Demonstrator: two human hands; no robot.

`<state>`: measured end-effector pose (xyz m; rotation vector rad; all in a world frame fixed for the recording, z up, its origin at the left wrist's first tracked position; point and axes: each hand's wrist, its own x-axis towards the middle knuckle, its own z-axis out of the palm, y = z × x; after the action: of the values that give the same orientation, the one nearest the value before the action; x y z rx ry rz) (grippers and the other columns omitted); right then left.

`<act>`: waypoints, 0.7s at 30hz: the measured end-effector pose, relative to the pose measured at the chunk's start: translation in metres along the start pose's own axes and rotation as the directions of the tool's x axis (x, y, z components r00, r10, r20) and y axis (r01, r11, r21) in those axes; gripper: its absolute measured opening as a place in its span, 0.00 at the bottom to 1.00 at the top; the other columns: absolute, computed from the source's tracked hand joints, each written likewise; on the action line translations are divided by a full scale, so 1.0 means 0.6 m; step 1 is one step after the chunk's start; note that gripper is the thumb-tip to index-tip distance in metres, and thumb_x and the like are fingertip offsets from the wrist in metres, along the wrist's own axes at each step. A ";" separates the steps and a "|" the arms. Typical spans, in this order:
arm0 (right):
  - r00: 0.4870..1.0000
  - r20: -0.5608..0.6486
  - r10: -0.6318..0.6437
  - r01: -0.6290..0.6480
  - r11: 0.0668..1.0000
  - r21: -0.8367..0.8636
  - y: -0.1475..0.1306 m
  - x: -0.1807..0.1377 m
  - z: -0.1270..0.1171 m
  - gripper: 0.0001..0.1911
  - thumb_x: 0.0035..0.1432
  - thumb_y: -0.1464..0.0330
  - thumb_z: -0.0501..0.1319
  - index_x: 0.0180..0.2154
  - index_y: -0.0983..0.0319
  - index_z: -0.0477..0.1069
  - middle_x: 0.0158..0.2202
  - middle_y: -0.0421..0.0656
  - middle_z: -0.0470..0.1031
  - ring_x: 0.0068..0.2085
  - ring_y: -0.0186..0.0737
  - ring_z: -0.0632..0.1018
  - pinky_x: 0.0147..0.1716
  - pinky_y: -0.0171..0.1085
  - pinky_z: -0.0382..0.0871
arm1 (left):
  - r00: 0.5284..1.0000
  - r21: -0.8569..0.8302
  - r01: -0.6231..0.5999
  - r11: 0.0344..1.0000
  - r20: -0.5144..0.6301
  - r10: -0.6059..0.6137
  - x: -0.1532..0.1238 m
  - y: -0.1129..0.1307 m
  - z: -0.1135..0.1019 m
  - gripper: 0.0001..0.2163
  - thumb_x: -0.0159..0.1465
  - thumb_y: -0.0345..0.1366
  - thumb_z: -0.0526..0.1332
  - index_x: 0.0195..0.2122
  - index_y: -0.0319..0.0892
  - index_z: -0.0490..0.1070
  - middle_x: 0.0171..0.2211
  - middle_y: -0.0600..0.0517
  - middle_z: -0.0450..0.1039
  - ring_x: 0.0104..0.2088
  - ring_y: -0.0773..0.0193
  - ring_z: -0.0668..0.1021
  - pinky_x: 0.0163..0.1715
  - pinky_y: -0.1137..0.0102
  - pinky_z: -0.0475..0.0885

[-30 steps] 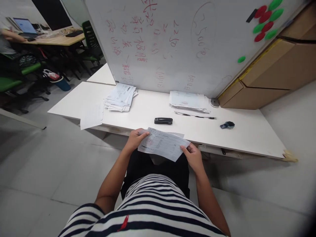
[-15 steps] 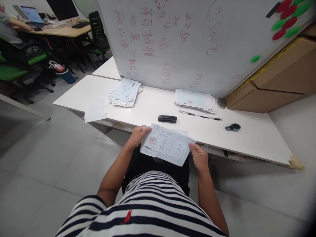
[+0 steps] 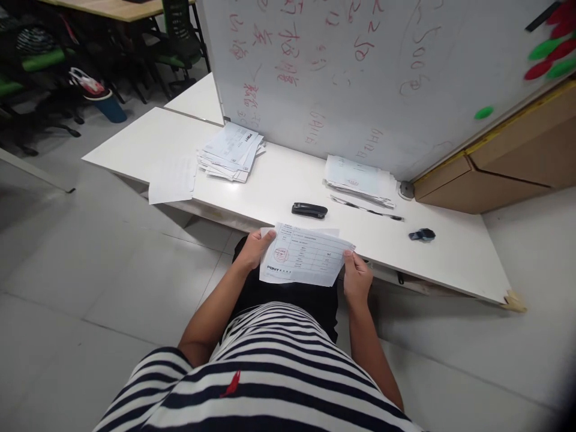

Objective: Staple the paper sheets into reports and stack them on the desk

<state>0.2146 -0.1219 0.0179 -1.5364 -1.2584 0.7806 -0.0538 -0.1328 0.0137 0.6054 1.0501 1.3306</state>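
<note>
Printed paper sheets point(image 3: 310, 255) with a red round stamp and a "PONY" logo are stretched between my two hands, over my lap at the table's front edge. My left hand point(image 3: 255, 247) pinches their left edge, thumb on top. At the opposite edge my right hand point(image 3: 357, 275) grips them the same way. A second sheet peeks out behind the front one, slightly askew. Just beyond the papers a black stapler point(image 3: 309, 210) lies on the white table point(image 3: 274, 186), touched by neither hand.
A messy paper stack point(image 3: 231, 153) lies at the left, with a loose sheet point(image 3: 173, 183) overhanging the edge. Another stack point(image 3: 357, 180) sits before the whiteboard point(image 3: 342, 78), near a thin black-and-white strip point(image 3: 366, 209) and a dark watch point(image 3: 422, 234). Cardboard boxes point(image 3: 508, 156) stand at right.
My view has tilted downward, and the person at the far desk has left the frame. Both hands still hold the sheets, which have turned slightly flatter, with the rear sheet showing more.
</note>
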 end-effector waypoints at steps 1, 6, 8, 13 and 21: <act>1.000 -0.006 -0.012 0.012 1.000 0.010 -0.001 0.001 0.006 0.22 0.55 0.52 0.60 0.39 0.63 0.79 0.41 0.45 0.79 0.45 0.47 0.76 0.49 0.43 0.67 | 1.000 -0.035 -0.005 0.999 -0.004 0.005 -0.003 -0.004 -0.004 0.23 0.53 0.50 0.68 0.39 0.35 0.74 0.36 0.42 0.79 0.38 0.52 0.81 0.39 0.59 0.75; 0.995 -0.005 0.099 -0.098 0.987 0.130 -0.013 0.006 0.046 0.24 0.49 0.53 0.66 0.42 0.63 0.75 0.37 0.46 0.79 0.39 0.44 0.78 0.41 0.42 0.72 | 1.000 -0.198 -0.006 0.980 0.020 0.011 -0.017 -0.016 -0.031 0.25 0.55 0.53 0.66 0.44 0.35 0.73 0.40 0.40 0.79 0.44 0.49 0.79 0.44 0.57 0.74; 0.992 0.034 0.123 -0.127 0.979 0.161 -0.020 0.007 0.065 0.23 0.47 0.54 0.67 0.39 0.63 0.73 0.34 0.45 0.78 0.35 0.42 0.78 0.37 0.41 0.72 | 1.000 -0.240 0.001 0.971 0.025 0.005 -0.023 -0.017 -0.049 0.26 0.55 0.55 0.65 0.45 0.36 0.73 0.40 0.40 0.79 0.44 0.48 0.79 0.45 0.56 0.74; 0.993 0.108 0.046 -0.056 0.994 0.099 -0.048 0.012 0.119 0.20 0.49 0.52 0.65 0.36 0.61 0.71 0.32 0.44 0.77 0.34 0.42 0.77 0.35 0.39 0.70 | 0.995 -0.265 -0.009 0.964 -0.099 -0.018 -0.043 -0.021 -0.116 0.26 0.54 0.52 0.67 0.44 0.36 0.73 0.39 0.40 0.79 0.42 0.50 0.80 0.43 0.57 0.74; 0.675 0.711 -0.199 0.320 0.947 -0.039 -0.177 0.123 0.258 0.18 0.53 0.50 0.61 0.34 0.59 0.71 0.18 0.33 0.66 0.20 0.33 0.66 0.22 0.34 0.58 | 0.783 0.091 0.123 0.988 -0.621 -0.040 -0.100 -0.096 -0.262 0.19 0.50 0.51 0.69 0.34 0.40 0.75 0.32 0.47 0.79 0.32 0.56 0.80 0.33 0.65 0.75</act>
<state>0.0580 -0.0078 0.0736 -1.1473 -2.1024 1.1490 -0.1584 -0.2331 -0.0898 0.1952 1.6895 1.4263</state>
